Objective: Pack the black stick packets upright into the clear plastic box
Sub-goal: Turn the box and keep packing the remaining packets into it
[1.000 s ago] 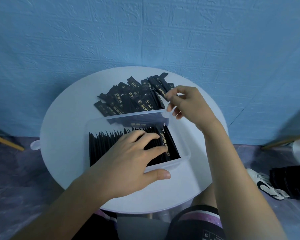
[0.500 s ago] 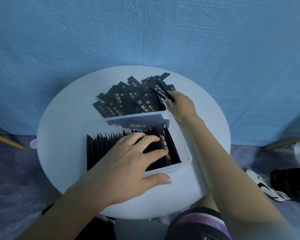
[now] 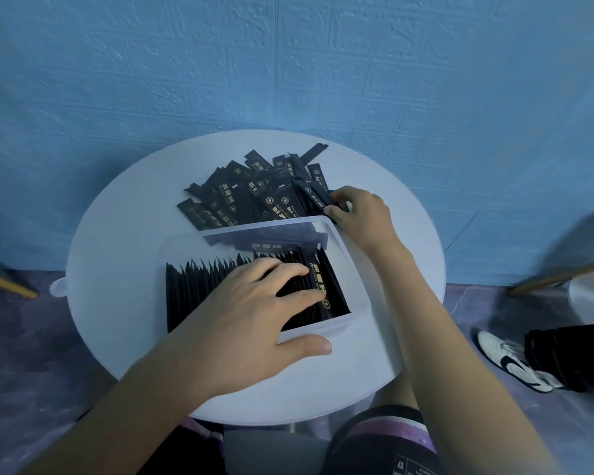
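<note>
Pinching a packet (image 3: 312,193) from the "BLACK COFFEE" pile (image 3: 240,197) — right hand (image 3: 364,216); left hand (image 3: 251,320) — grip wide, flat on boxed packets (image 3: 199,286).

Round white table (image 3: 117,269), blue textured wall (image 3: 288,63), white sneaker (image 3: 511,361) on grey floor (image 3: 21,354) at right

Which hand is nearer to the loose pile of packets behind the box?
Right. The right hand grips a packet at the right edge of the pile; the left hand rests on the packets inside the box.

Glossy black foil-like stick packets (image 3: 254,197), a clear smooth plastic box (image 3: 354,255), a matt white table (image 3: 117,241), a rough textured blue wall (image 3: 288,63).
</note>
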